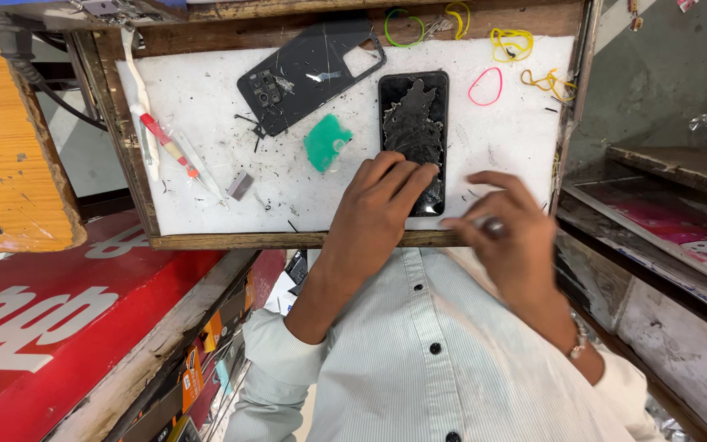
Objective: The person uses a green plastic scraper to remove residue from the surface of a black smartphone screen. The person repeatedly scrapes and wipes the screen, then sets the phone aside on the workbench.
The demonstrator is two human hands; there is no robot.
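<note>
Both hands are over the near edge of the white worktop (206, 98). From the head camera, the left hand (382, 205) lies flat, fingers stretched out and together, pressing down on the near end of a black phone (413, 123) whose glass is badly cracked; it grips nothing, only pins the phone in place. The right hand (507, 233) hovers just to the right of the phone, blurred, its fingers loosely curled with thumb and forefinger drawn close; whether something small is pinched there I cannot tell.

Just beyond the left hand and slightly to its left lies a green pick-shaped piece (326, 142). Farther off to the left sits a dark phone back cover (308, 74), scratched, with its camera cut-out showing. Well to the left of the left hand lie a thin tool with a red handle (169, 146) and a small grey blade (240, 185). Beyond the right hand, rubber bands are scattered: a pink one (485, 86), yellow ones (511, 42) and a green one (403, 27) at the far edge. Black specks of debris are strewn across the worktop around the phone.
</note>
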